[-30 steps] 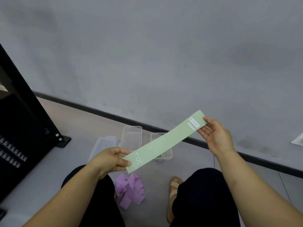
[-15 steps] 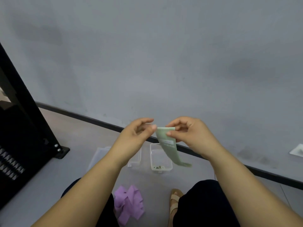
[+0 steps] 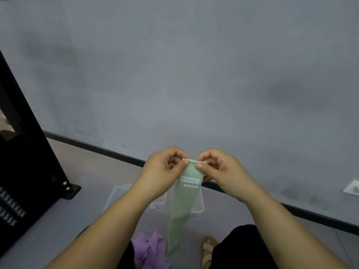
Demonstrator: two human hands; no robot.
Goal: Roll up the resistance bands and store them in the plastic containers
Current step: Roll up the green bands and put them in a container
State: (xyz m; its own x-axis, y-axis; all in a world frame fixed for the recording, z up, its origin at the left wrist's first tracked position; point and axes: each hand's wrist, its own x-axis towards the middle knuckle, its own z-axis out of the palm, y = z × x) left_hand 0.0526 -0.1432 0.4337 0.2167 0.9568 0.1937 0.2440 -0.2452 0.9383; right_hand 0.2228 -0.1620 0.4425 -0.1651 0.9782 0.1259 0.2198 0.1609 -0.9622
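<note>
Right now the green band [image 3: 186,206] hangs straight down in front of the wall [image 3: 194,74]. Its top edge is pinched and the loose tail dangles toward the floor [image 3: 91,171]. The left hand [image 3: 162,171] and right hand [image 3: 220,170] sit close together at that top edge. Their fingers [image 3: 200,166] are curled and clamped on the band, one hand at each corner. A narrow lip looks already turned over at the top, so I judge this to be the very start of the roll.

To do it well, the first turn matters most. It should be small and tight, with both corners level, or the roll will likely cone out to one side. The near fingers should push the lip over while those behind catch it, both hands working evenly. Letting the tail hang free helps, since its weight should hold the band flat. The rubber looks thin and springy, so I expect it to unwind if the pinch loosens.

The clear containers [image 3: 201,207] sit on the floor below the hands, partly hidden by them. A purple band [image 3: 149,247] lies crumpled between the legs [image 3: 246,247], not yet rolled.
</note>
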